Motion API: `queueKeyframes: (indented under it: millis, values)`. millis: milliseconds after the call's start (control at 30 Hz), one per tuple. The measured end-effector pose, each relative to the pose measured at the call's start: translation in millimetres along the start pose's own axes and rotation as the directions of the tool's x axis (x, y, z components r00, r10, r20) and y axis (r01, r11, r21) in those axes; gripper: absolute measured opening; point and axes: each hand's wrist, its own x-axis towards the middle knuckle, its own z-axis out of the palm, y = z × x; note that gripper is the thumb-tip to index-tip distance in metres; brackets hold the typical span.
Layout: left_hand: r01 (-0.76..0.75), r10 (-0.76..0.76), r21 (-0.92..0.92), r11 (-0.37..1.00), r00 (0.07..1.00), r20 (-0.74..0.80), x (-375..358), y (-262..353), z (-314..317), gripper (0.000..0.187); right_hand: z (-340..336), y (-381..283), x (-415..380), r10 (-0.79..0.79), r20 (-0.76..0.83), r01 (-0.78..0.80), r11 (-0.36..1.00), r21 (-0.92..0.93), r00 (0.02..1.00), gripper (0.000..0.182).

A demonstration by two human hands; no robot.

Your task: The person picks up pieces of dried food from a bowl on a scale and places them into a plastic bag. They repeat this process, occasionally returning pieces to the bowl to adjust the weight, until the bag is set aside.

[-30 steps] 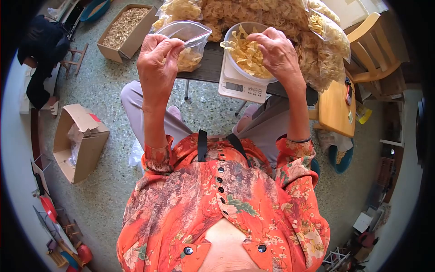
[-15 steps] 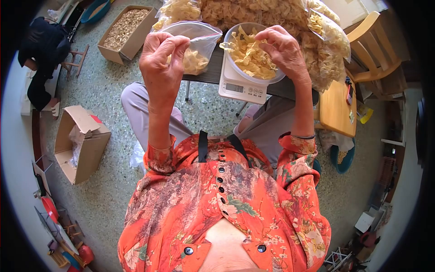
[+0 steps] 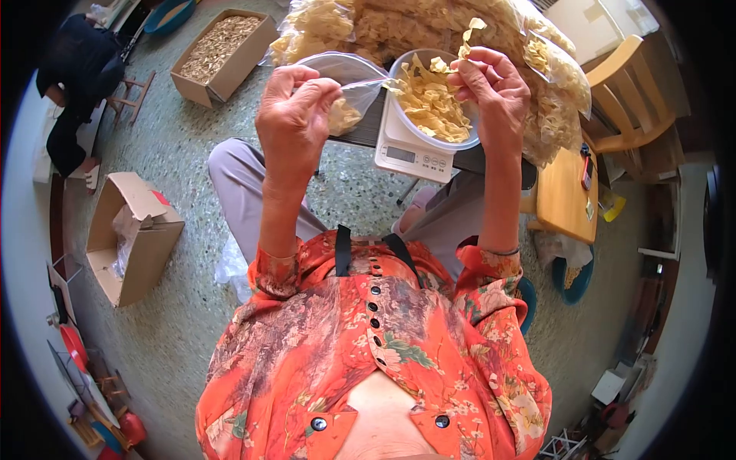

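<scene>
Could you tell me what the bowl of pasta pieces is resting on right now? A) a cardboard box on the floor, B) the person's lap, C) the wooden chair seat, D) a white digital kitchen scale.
D: the bowl sits on the white scale, whose display and buttons show below it.

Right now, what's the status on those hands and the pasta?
Left hand pinching open clear bag. Right hand lifting pasta piece over bowl on scale. Nothing between bowl and bag.
</scene>
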Motion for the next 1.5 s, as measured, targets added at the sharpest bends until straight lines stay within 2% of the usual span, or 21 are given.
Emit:
queueKeyframes:
  millis: [33, 67, 133, 167, 200, 267, 300, 333, 400, 433, 500, 633, 733, 800, 900, 967, 1067, 1300, 1400, 1500]
  values:
    - [0.073, -0.073, 0.005, 0.997, 0.995, 0.062, -2, 3, -3, 0.015, 11, -9, -4, -0.01, 0.008, 0.01, 0.999, 0.034, 1.0, 0.02]
    - [0.074, -0.074, 0.012, 0.997, 0.996, 0.056, -2, 2, -3, 0.015, 22, -15, -7, -0.013, 0.016, 0.012, 0.999, 0.038, 1.0, 0.02]
    - [0.003, -0.008, 0.08, 0.997, 0.998, 0.059, -2, 0, -2, 0.015, 44, -22, -14, -0.14, 0.086, 0.136, 0.989, 0.051, 0.986, 0.021]
    - [0.033, -0.038, 0.067, 0.997, 0.997, 0.066, -2, 2, -2, 0.015, 58, -23, -17, -0.205, 0.077, 0.204, 0.979, 0.017, 0.976, 0.019]
    - [0.032, -0.037, 0.069, 0.997, 0.997, 0.062, -1, 2, -2, 0.015, 68, -14, -17, -0.266, 0.063, 0.269, 0.962, -0.039, 0.962, 0.015]
    - [0.024, -0.033, 0.108, 0.994, 0.996, 0.085, 0, 2, -4, 0.015, 85, -18, -25, -0.308, 0.1, 0.324, 0.906, -0.273, 0.946, 0.013]
    - [0.023, -0.033, 0.111, 0.994, 0.996, 0.084, 0, 2, -5, 0.015, 93, -12, -25, -0.395, 0.13, 0.416, 0.865, -0.283, 0.91, 0.015]
    - [0.005, -0.015, 0.12, 0.993, 0.996, 0.085, 1, 2, -6, 0.015, 96, -10, -26, -0.357, 0.172, 0.396, 0.847, -0.355, 0.918, 0.015]
    - [-0.013, 0.002, 0.129, 0.992, 0.996, 0.085, 3, 2, -7, 0.016, 94, 7, -23, -0.388, 0.286, 0.482, 0.7, -0.526, 0.876, 0.015]
    - [-0.034, 0.02, 0.135, 0.99, 0.994, 0.104, 3, 2, -8, 0.016, 94, 7, -23, -0.389, 0.286, 0.482, 0.7, -0.527, 0.876, 0.015]
    - [-0.056, 0.039, 0.14, 0.989, 0.992, 0.12, 4, 1, -8, 0.016, 93, 6, -22, -0.465, 0.312, 0.552, 0.584, -0.595, 0.828, 0.016]
    - [-0.027, 0.011, 0.1, 0.995, 0.988, 0.156, 5, 0, -8, 0.015, 95, -9, -16, -0.489, 0.311, 0.559, 0.524, -0.643, 0.815, 0.013]
    - [-0.031, 0.02, 0.08, 0.996, 0.99, 0.141, 5, 5, -8, 0.015, 96, -8, -5, -0.429, 0.279, 0.492, 0.545, -0.679, 0.859, 0.01]
    - [-0.038, 0.032, 0.052, 0.998, 0.992, 0.122, 6, 8, -9, 0.015, 93, -3, 3, -0.189, 0.389, 0.42, 0.596, -0.684, 0.902, 0.012]
    - [0.004, -0.013, 0.065, 0.998, 0.989, 0.146, 5, 14, -18, 0.013, 97, 7, 18, -0.215, 0.328, 0.389, 0.614, -0.687, 0.92, 0.014]
    - [-0.109, 0.093, 0.044, 0.993, 0.958, 0.271, 6, 15, -27, 0.011, 98, 10, 27, -0.259, 0.27, 0.374, 0.626, -0.685, 0.927, 0.014]
    - [-0.076, 0.084, -0.035, 0.996, 0.94, 0.331, 2, 14, -28, 0.011, 101, 11, 27, -0.247, 0.257, 0.357, 0.615, -0.703, 0.934, 0.016]
    - [-0.028, 0.023, 0.016, 0.999, 0.974, 0.226, 1, 10, -26, 0.015, 103, 11, 19, -0.237, 0.258, 0.35, 0.612, -0.709, 0.937, 0.016]
    - [-0.059, 0.051, 0.031, 0.998, 0.974, 0.22, -1, 8, -22, 0.012, 99, 12, 17, -0.291, 0.266, 0.393, 0.627, -0.673, 0.919, 0.018]
    - [-0.059, 0.053, 0.021, 0.998, 0.977, 0.205, -2, 7, -19, 0.013, 92, 11, 16, -0.22, 0.263, 0.341, 0.677, -0.653, 0.94, 0.021]
